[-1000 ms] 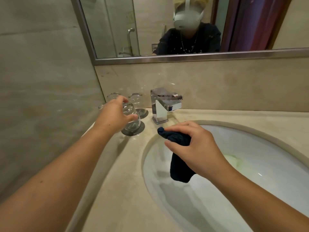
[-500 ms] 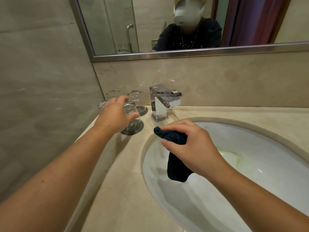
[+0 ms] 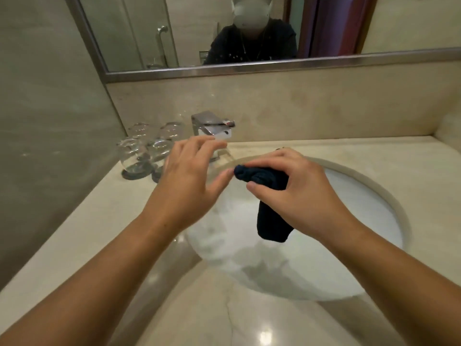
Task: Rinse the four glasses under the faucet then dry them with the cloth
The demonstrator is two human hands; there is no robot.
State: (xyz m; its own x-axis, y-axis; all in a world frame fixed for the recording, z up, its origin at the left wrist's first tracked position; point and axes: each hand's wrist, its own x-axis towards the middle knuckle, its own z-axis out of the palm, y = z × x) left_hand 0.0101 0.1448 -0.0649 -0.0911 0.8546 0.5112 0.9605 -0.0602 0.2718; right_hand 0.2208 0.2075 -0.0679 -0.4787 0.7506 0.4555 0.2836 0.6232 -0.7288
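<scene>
Listing what you hold. Right hand (image 3: 294, 193): fingers and thumb curled round the dark blue cloth (image 3: 272, 221), which is bunched at the top, with its loose end hanging over the white sink (image 3: 349, 196). Left hand (image 3: 192, 176): fingers spread and relaxed, grasping nothing. Its thumb tip lies just beside the cloth's bunched end; you cannot tell whether they touch. Four glasses (image 3: 131, 154): clustered two by two on dark round coasters (image 3: 134, 174), at the rear left of the beige countertop (image 3: 87, 221), just left of the chrome faucet (image 3: 212, 127), none in either hand. Mirror (image 3: 119, 26): mounted above the backsplash.
</scene>
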